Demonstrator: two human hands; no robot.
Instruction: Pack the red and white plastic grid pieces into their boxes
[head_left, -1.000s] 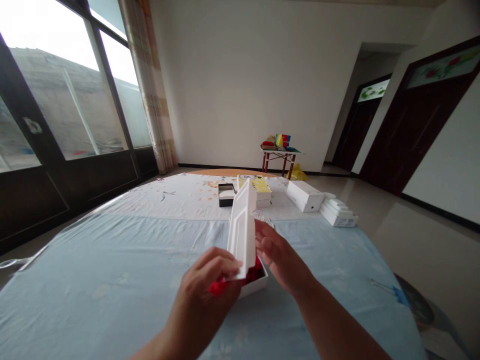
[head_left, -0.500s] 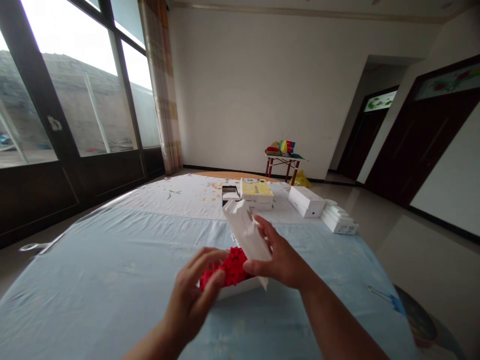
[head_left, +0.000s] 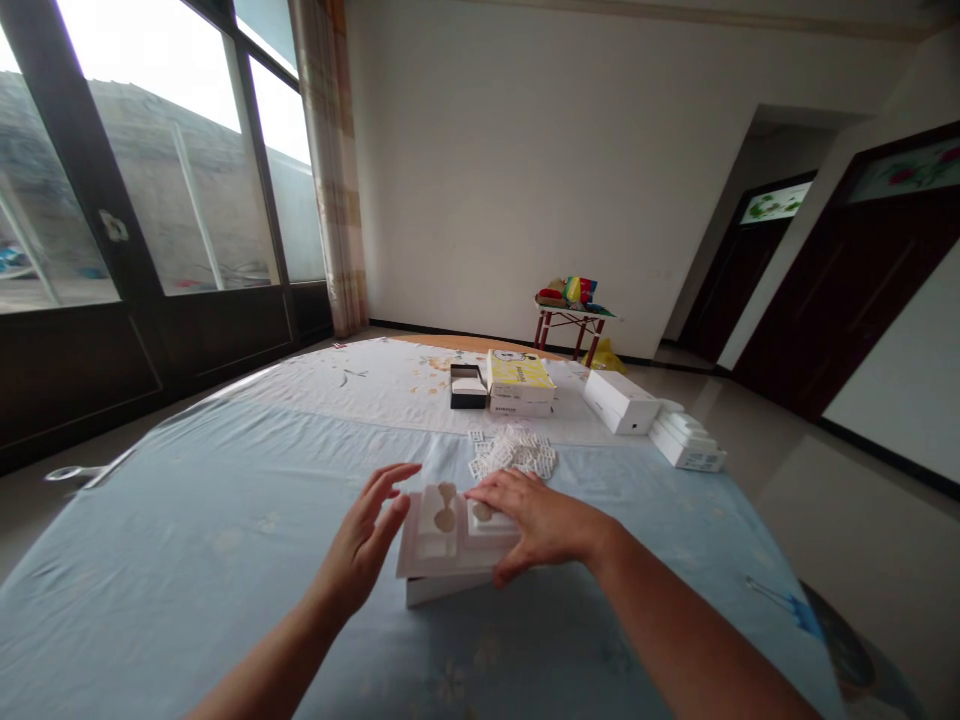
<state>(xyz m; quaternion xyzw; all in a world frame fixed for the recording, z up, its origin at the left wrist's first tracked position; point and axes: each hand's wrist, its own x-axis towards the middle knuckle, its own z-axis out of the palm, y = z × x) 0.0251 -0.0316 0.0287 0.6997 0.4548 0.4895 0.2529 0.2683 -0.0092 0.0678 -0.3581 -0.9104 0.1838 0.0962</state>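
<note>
A white moulded insert tray (head_left: 442,530) with shaped recesses lies flat on top of a white box (head_left: 435,588) on the blue tablecloth. My right hand (head_left: 536,522) rests flat on the tray's right part, thumb against its right edge. My left hand (head_left: 364,540) is open, fingers spread, beside the tray's left edge. The red content seen earlier is hidden under the tray.
Just beyond lies a heap of small white packets (head_left: 516,452). Further back stand a black box (head_left: 468,386), a yellow-topped box (head_left: 520,382), a white carton (head_left: 621,400) and stacked white boxes (head_left: 686,442). A small red-legged table (head_left: 570,320) stands by the wall. A blue clip (head_left: 795,606) sits at the cloth's right edge.
The white insert, held upright a second ago, has been tipped down by my right hand and now lies flat over the red content. My left hand let go and opened.
</note>
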